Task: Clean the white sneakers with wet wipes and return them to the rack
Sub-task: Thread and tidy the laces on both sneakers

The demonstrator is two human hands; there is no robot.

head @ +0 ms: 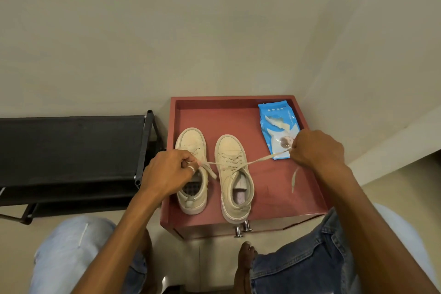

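Hands first: my left hand [170,172] pinches one lace end, my right hand [317,148] pinches the other, both fists closed narrow, the laces [257,159] drawn taut across the right sneaker [235,174]. I judge the knot is being tightened; best done with an even, level pull outward, toward nine and three o'clock, so the shoe stays flat.

Left sneaker [192,141]: just beside its mate at nine o'clock, off-white, matte upper, thick rubber sole, checked insole.

Tray-top cabinet [307,198]: dull red, smooth, raised rim; both shoes rest inside.

Wet-wipe pack [276,124]: blue glossy soft film, at one o'clock.

Rack [71,148]: black fabric shelves, metal tubes, at nine o'clock, no shoes visible on it.
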